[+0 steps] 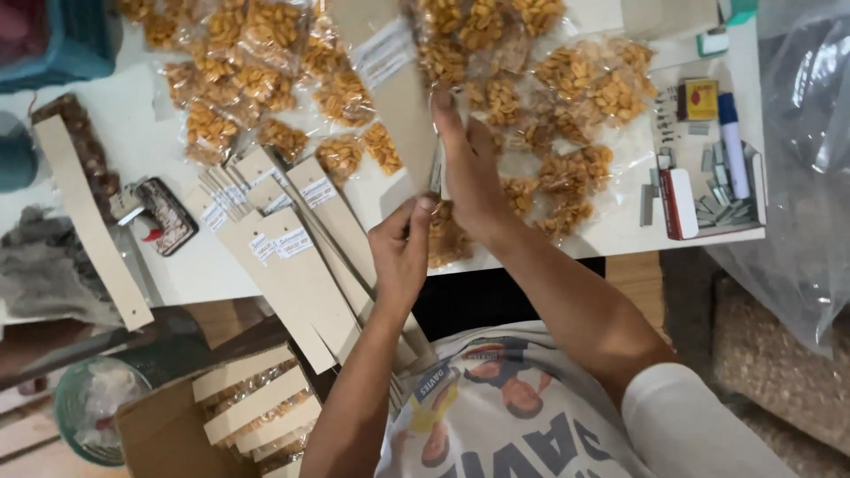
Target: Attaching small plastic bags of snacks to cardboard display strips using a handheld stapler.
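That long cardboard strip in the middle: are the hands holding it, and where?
Yes. The left hand pinches the cardboard strip at its lower end, and the right hand grips its right edge a little higher, beside a clear snack bag.

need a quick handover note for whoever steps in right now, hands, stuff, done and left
Left hand: pinches the lower end of a long cardboard strip.
Right hand: fingers on the same strip, against a clear snack packet.
Things: loose snack packets spread on the white table; labelled blank strips fanned at its near edge; stapler to the left.
Done: finished strips with packets sit in the cardboard box.
Left: many loose packets and blank strips.
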